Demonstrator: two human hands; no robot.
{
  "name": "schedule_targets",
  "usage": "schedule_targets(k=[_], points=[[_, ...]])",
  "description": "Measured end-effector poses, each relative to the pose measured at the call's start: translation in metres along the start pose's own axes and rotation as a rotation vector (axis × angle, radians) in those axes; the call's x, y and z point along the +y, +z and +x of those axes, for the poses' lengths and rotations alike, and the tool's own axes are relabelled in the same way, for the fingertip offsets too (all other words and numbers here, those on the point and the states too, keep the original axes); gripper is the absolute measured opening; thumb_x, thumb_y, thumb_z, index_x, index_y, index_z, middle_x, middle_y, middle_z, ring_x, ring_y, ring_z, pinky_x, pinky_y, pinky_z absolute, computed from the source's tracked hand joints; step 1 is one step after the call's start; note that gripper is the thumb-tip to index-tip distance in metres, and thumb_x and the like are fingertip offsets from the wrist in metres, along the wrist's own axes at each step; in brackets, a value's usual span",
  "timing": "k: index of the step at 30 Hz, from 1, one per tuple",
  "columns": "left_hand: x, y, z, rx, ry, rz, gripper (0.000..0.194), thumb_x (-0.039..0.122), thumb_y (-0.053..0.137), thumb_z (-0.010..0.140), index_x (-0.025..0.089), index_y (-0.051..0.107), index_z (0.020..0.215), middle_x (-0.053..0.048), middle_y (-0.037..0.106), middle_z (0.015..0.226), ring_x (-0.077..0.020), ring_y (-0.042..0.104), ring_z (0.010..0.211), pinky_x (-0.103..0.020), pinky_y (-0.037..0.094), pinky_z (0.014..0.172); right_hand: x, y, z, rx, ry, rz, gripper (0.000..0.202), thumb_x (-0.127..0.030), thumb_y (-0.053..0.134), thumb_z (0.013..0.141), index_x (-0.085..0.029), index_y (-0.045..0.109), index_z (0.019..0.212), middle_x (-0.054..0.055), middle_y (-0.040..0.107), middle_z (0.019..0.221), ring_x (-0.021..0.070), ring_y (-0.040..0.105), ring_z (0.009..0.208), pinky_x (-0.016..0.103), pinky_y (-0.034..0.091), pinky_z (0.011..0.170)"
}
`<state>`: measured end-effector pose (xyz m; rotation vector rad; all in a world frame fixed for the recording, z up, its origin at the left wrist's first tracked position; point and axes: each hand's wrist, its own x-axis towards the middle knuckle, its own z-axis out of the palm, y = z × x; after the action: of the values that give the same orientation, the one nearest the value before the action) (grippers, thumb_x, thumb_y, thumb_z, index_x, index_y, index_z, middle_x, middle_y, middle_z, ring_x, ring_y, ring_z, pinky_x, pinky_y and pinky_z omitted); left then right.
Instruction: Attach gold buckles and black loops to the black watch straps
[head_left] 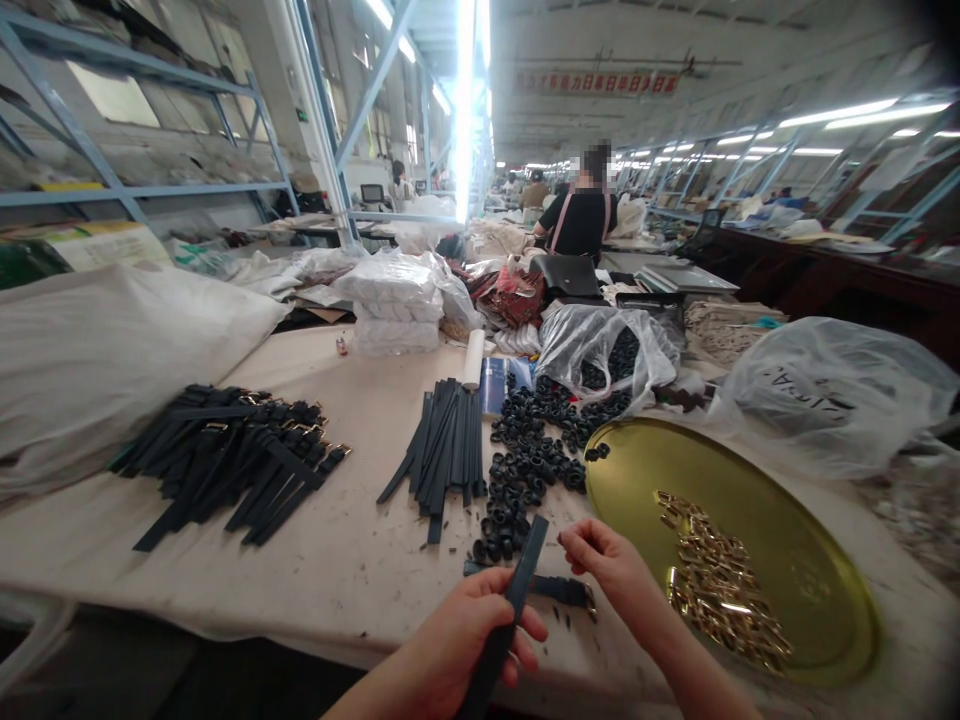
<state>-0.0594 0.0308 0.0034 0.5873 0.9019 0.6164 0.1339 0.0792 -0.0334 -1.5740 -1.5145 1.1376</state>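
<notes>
My left hand (476, 625) is closed round a dark flat strap (529, 556), which slants up and away past the thumb. Just right of the strap's upper end, my right hand (613, 572) has its fingertips pinched together; a tiny dark bit seems to show at the tips, too small to name. Beneath both hands a strap with a gold buckle (564, 592) lies on the cloth-covered table, partly hidden by my left hand. Beyond them spreads a heap of small black loops (517, 485). Left of the loops is a bundle of plain dark straps (448, 450).
A gold oval tray (817, 600) on the right holds a pile of gold buckles (724, 580). Buckled straps (240, 450) are heaped at left. Behind stand a plastic bag of loops (607, 350), a blue booklet (495, 385) and wrapped packs (397, 300). A person (581, 215) sits farther back.
</notes>
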Motion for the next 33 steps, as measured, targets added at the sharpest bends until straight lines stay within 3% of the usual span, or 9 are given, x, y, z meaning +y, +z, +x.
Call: schedule_targets(k=[4, 7, 10, 15, 25, 27, 29, 31, 33], points=[[-0.003, 0.003, -0.004, 0.015, -0.006, 0.059, 0.032, 0.020, 0.044, 0.065, 0.014, 0.051, 0.095, 0.000, 0.059, 0.069, -0.0043, 0.042, 0.039, -0.014, 0.029, 0.034, -0.010, 0.008, -0.026, 0.006, 0.298, 0.726, 0.024, -0.038, 0.066, 0.068, -0.019, 0.056, 0.079, -0.003, 0.061, 0.067, 0.0076, 0.054, 0.051, 0.021, 0.047, 0.053], [-0.007, 0.005, -0.006, 0.022, -0.014, 0.081, 0.035, 0.032, 0.045, 0.071, 0.014, 0.049, 0.101, 0.002, 0.058, 0.064, -0.0043, 0.040, 0.037, -0.014, 0.028, 0.033, -0.015, 0.014, -0.039, 0.006, 0.395, 0.987, 0.031, -0.028, 0.073, 0.063, -0.019, 0.060, 0.090, -0.004, 0.062, 0.067, 0.0064, 0.057, 0.051, 0.017, 0.049, 0.051], [-0.010, 0.006, -0.008, 0.017, -0.028, 0.089, 0.041, 0.037, 0.046, 0.072, 0.013, 0.049, 0.105, 0.002, 0.057, 0.059, -0.0049, 0.040, 0.036, -0.015, 0.029, 0.034, -0.016, 0.016, -0.046, 0.030, 0.403, 1.064, 0.027, -0.025, 0.073, 0.064, -0.019, 0.062, 0.088, -0.003, 0.064, 0.068, 0.0073, 0.061, 0.054, 0.016, 0.052, 0.054], [-0.012, 0.011, -0.010, -0.016, -0.069, 0.054, 0.040, 0.033, 0.045, 0.071, 0.011, 0.050, 0.105, 0.002, 0.055, 0.055, -0.0050, 0.039, 0.034, -0.015, 0.026, 0.032, -0.011, 0.013, -0.054, 0.031, 0.416, 1.167, 0.027, -0.022, 0.075, 0.062, -0.019, 0.061, 0.085, -0.003, 0.068, 0.073, 0.0071, 0.063, 0.057, 0.017, 0.054, 0.058], [-0.017, 0.014, -0.009, -0.008, -0.106, 0.170, 0.039, 0.035, 0.039, 0.077, 0.013, 0.051, 0.107, 0.002, 0.052, 0.059, -0.0059, 0.036, 0.037, -0.017, 0.026, 0.036, -0.007, 0.011, -0.060, 0.022, 0.432, 1.197, 0.028, -0.021, 0.074, 0.063, -0.019, 0.060, 0.088, -0.002, 0.069, 0.073, 0.0064, 0.063, 0.057, 0.017, 0.054, 0.058], [-0.017, 0.013, -0.009, 0.050, -0.023, 0.382, 0.039, 0.040, 0.036, 0.080, 0.014, 0.056, 0.101, 0.002, 0.052, 0.061, -0.0081, 0.040, 0.044, -0.019, 0.032, 0.042, -0.007, 0.011, -0.061, 0.033, 0.435, 1.195, 0.028, -0.021, 0.074, 0.063, -0.019, 0.060, 0.088, -0.002, 0.068, 0.072, 0.0070, 0.063, 0.057, 0.017, 0.054, 0.058], [-0.016, 0.011, -0.008, 0.119, 0.168, 0.670, 0.037, 0.040, 0.037, 0.082, 0.016, 0.060, 0.095, -0.002, 0.058, 0.073, -0.0133, 0.051, 0.063, -0.023, 0.040, 0.060, -0.006, 0.011, -0.062, 0.051, 0.442, 1.188, 0.029, -0.022, 0.074, 0.063, -0.019, 0.060, 0.088, -0.002, 0.068, 0.071, 0.0076, 0.063, 0.057, 0.018, 0.054, 0.058], [-0.014, 0.010, -0.009, 0.169, 0.327, 0.901, 0.030, 0.034, 0.040, 0.082, 0.019, 0.062, 0.096, -0.004, 0.062, 0.090, -0.0183, 0.053, 0.086, -0.027, 0.038, 0.080, -0.006, 0.011, -0.063, 0.067, 0.447, 1.178, 0.030, -0.022, 0.075, 0.062, -0.020, 0.060, 0.088, -0.003, 0.067, 0.070, 0.0077, 0.062, 0.056, 0.018, 0.055, 0.058], [-0.013, 0.009, -0.009, 0.202, 0.380, 1.033, 0.029, 0.028, 0.043, 0.080, 0.023, 0.060, 0.103, -0.005, 0.061, 0.101, -0.0201, 0.052, 0.094, -0.028, 0.036, 0.086, -0.006, 0.012, -0.064, 0.078, 0.446, 1.163, 0.031, -0.024, 0.076, 0.060, -0.020, 0.060, 0.087, -0.004, 0.065, 0.068, 0.0071, 0.061, 0.054, 0.018, 0.054, 0.058]])
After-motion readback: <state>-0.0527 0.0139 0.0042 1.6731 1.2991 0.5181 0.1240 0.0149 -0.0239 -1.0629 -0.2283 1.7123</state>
